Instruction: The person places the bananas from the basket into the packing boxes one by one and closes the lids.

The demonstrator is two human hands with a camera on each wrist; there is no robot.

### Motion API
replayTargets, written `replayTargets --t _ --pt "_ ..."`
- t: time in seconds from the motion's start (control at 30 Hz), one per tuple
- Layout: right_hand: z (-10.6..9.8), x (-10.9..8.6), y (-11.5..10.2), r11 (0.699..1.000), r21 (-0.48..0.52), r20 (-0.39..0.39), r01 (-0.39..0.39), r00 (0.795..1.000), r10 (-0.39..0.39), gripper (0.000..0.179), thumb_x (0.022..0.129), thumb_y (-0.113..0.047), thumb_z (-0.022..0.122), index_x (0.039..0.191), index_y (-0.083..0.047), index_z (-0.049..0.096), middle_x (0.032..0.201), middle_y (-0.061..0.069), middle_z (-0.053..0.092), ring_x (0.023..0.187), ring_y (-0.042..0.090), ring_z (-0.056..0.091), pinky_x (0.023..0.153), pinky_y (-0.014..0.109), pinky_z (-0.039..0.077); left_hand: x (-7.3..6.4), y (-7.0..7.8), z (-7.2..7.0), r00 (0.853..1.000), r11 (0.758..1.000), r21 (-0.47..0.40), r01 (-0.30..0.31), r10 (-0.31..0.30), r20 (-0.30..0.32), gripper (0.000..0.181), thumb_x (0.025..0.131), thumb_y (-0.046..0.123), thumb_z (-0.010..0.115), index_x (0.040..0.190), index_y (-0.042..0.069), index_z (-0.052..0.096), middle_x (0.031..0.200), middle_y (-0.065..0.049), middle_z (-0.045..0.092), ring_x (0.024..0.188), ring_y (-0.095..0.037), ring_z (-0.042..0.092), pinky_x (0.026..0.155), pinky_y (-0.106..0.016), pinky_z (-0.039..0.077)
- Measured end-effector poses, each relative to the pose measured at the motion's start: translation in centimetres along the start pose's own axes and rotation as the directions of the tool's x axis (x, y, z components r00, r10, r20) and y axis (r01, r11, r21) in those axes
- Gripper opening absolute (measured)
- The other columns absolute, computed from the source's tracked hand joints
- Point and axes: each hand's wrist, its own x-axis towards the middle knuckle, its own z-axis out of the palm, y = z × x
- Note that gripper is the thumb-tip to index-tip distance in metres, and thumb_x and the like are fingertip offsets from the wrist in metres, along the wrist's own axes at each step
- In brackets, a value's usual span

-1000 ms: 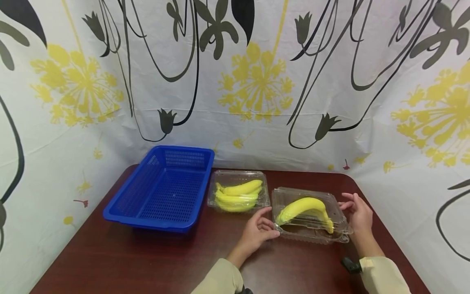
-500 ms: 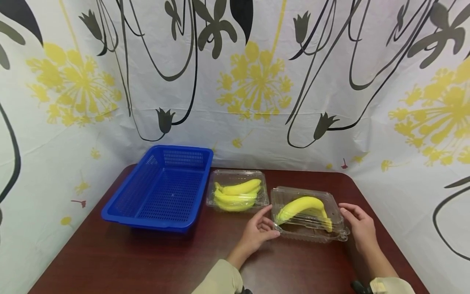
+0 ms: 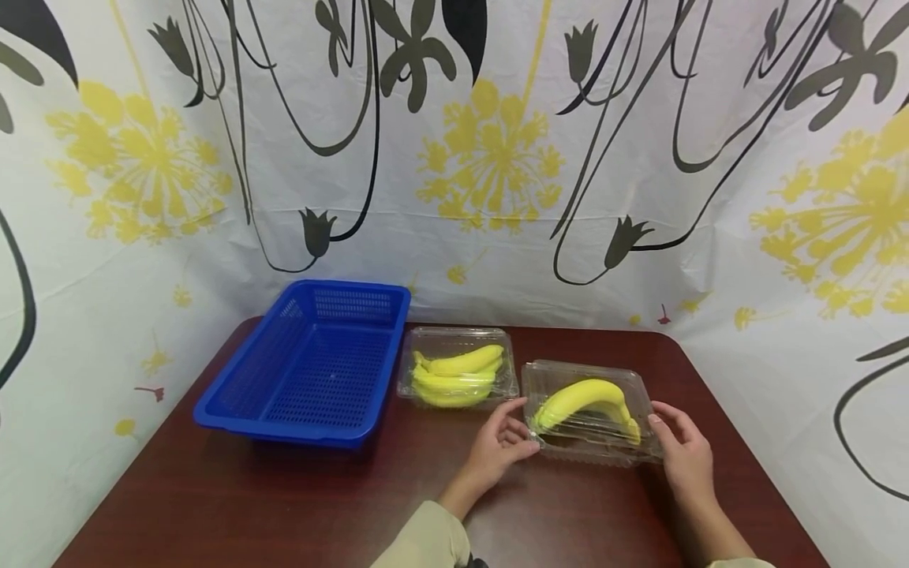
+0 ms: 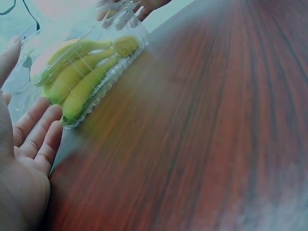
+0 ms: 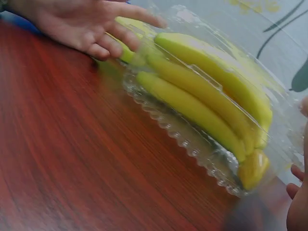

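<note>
A clear plastic clamshell box (image 3: 547,379) with a bunch of bananas (image 3: 592,398) inside lies at the right of the table, its lid down. At its left end my left hand (image 3: 497,442) touches the edge with index finger and thumb; the other fingers, relaxed, show in the left wrist view beside the bananas (image 4: 82,82). My right hand (image 3: 687,456) holds the box's right end, thumb along the edge. Only part of this hand appears at the side of the right wrist view, where the box (image 5: 192,149) looks tilted.
Farther left is a second clamshell box (image 3: 454,338) with bananas (image 3: 458,383). A blue perforated basket (image 3: 327,379) occupies the left side of the dark red wooden table (image 3: 355,505). Patterned white cloth (image 3: 461,158) hangs close behind and at both sides.
My right hand, earlier raised beside the box's right end with fingers spread, has come in and taken hold of that end. My left hand stays at the left end.
</note>
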Motion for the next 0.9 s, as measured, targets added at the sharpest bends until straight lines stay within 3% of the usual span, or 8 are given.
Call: replayTargets --t 0.17,0.3,0.43,0.63,0.77,0.9 --pt "0.8 -0.4 -0.1 1.000 -0.017 -0.077 -0.009 0.997 0.008 0.032 0.099 -0.026 0.056 0.126 -0.010 0.063 0.097 -0.018 0.059 0.080 0.007 0.046 0.063 0.021 0.035 0.5 -0.9 0.5 0.998 0.998 0.006 0.057 -0.057 -0.022 0.054 0.088 0.008 0.067 0.136 0.001 0.044 0.091 -0.016 0.059 0.073 -0.017 0.059 0.065 -0.029 0.051" --pt "1.5 -0.6 -0.1 1.000 -0.009 -0.136 -0.011 0.991 0.010 0.032 0.101 -0.028 0.053 0.125 -0.010 0.063 0.101 -0.016 0.059 0.087 0.004 0.048 0.070 0.021 0.035 1.2 -2.2 1.0 0.992 0.993 0.043 0.112 -0.109 -0.070 0.042 0.094 0.018 0.061 0.132 0.008 0.047 0.084 -0.003 0.057 0.070 -0.027 0.063 0.064 -0.041 0.054" --pt "2.1 -0.7 0.0 1.000 0.019 -0.176 0.002 0.984 0.002 0.032 0.101 -0.026 0.051 0.125 -0.009 0.063 0.101 -0.020 0.058 0.090 -0.002 0.049 0.075 0.019 0.035 1.6 -2.1 1.3 0.982 0.985 0.073 0.158 -0.148 -0.116 0.041 0.090 0.020 0.067 0.126 0.009 0.049 0.077 -0.002 0.055 0.064 -0.023 0.059 0.060 -0.035 0.052" --pt "2.3 -0.8 0.2 0.999 0.037 -0.205 0.023 0.979 -0.014 0.032 0.102 -0.025 0.050 0.125 -0.008 0.063 0.099 -0.023 0.058 0.089 -0.004 0.049 0.075 0.018 0.034 1.8 -1.7 1.6 0.969 0.973 0.081 0.217 -0.205 -0.136 0.046 0.082 0.014 0.075 0.121 0.012 0.050 0.073 -0.002 0.057 0.058 -0.012 0.052 0.057 -0.025 0.047" --pt "2.5 -0.9 0.4 0.998 0.056 -0.220 0.021 0.976 -0.008 0.032 0.102 -0.026 0.050 0.124 -0.007 0.064 0.100 -0.022 0.058 0.090 -0.001 0.049 0.075 0.018 0.034 1.8 -1.5 1.9 0.953 0.962 -0.024 0.273 -0.273 -0.133 0.048 0.082 0.007 0.072 0.123 0.013 0.048 0.072 -0.003 0.056 0.053 -0.015 0.051 0.049 -0.029 0.051" --pt "2.7 -0.8 0.5 0.999 0.049 -0.239 0.003 0.971 0.008 0.034 0.102 -0.030 0.049 0.122 -0.007 0.065 0.101 -0.024 0.058 0.093 0.002 0.048 0.076 0.019 0.032 1.8 -0.9 2.7 0.908 0.907 -0.231 0.352 -0.391 -0.153 0.053 0.079 -0.005 0.068 0.123 0.011 0.042 0.079 -0.009 0.053 0.055 -0.018 0.056 0.049 -0.038 0.055"
